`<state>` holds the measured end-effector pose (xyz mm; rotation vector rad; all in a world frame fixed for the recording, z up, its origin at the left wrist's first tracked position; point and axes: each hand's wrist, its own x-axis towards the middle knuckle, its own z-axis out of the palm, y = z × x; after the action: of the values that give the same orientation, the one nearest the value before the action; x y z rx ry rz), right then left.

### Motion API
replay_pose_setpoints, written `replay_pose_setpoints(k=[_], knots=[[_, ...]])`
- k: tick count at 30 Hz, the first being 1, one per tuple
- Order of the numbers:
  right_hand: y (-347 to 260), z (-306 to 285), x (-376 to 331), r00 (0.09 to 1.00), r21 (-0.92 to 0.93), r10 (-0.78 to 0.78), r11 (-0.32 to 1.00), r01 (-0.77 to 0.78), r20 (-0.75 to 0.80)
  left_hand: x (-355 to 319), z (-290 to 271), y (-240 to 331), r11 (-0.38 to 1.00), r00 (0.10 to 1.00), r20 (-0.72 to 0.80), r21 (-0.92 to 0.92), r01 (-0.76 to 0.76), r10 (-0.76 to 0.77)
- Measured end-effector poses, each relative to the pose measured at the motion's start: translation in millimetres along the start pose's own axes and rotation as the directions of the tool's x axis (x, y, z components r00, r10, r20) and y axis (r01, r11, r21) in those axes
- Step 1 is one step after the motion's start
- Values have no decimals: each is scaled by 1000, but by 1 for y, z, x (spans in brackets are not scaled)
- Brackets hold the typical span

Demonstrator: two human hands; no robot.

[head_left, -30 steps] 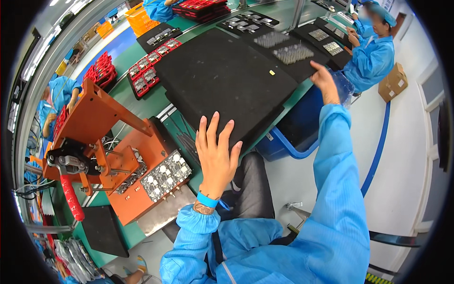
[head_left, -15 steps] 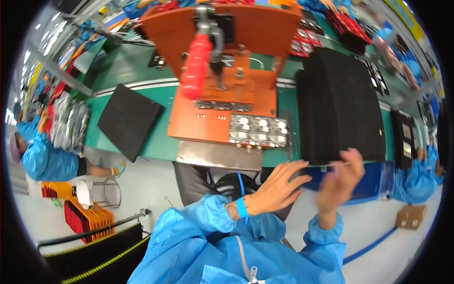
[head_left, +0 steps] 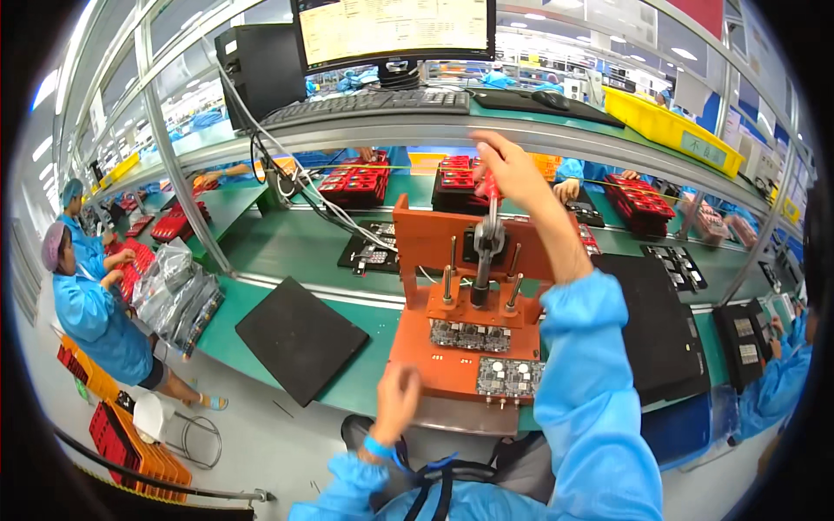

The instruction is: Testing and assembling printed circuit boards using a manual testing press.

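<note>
My right hand is raised and closed around the red handle of a toggle clamp. The clamp stands on an orange test fixture with upright metal posts. One circuit board panel sits in the fixture under the clamp's plate. Another circuit board panel lies at the front right of the fixture base, its right end by my right sleeve. My left hand, slightly blurred, is by the base's front left corner. Its fingers are curled, and I see nothing in them.
A black foam sheet lies left of the fixture; a black stack stands right. Above are a monitor, a keyboard and a yellow bin. Cables hang behind. Co-workers sit at the left.
My right hand has risen from the front right to the clamp handle. The handle now points up. My left hand has moved left and its spread fingers have curled. The view has tilted up.
</note>
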<state>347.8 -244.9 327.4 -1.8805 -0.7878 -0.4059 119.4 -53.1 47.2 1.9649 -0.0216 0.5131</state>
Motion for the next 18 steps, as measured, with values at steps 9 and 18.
replay_pose_setpoints(k=[9, 18], knots=[[28, 19, -220, 900, -148, -321, 946, 289, -296, 124, 39, -63, 964, 877, 401, 141, 225, -264], [92, 31, -326, 921, -675, 192, 731, 96, 338, 106, 10, -12, 796, 888, 277, -399, 454, -368]])
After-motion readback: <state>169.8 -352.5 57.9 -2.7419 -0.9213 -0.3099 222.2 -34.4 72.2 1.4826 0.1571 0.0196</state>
